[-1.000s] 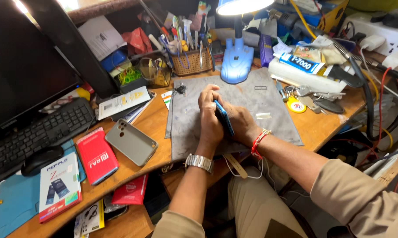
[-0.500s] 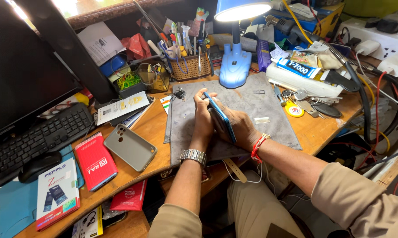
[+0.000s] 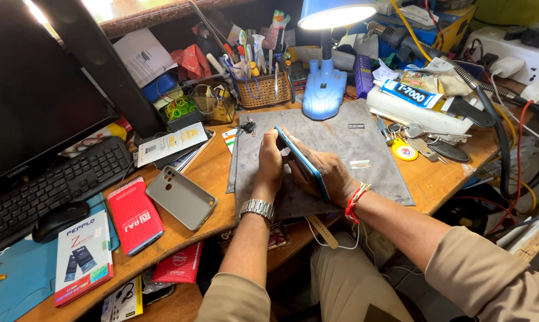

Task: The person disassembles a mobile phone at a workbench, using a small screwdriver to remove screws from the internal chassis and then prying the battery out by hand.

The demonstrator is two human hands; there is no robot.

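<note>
While tilted on edge, one blue phone (image 3: 302, 162) gripped by fingers of both hands: left (image 3: 269, 164), right (image 3: 329, 173), above grey mat (image 3: 365, 149).

A phone repair workbench: grey work mat (image 3: 341, 143), basket of tools (image 3: 263, 89), desk lamp (image 3: 326, 83), loose phone case (image 3: 181, 197).

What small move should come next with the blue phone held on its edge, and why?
Probably lay the blue phone flat on the grey mat: both the left hand and right hand grip it tilted on edge above the mat.
</note>
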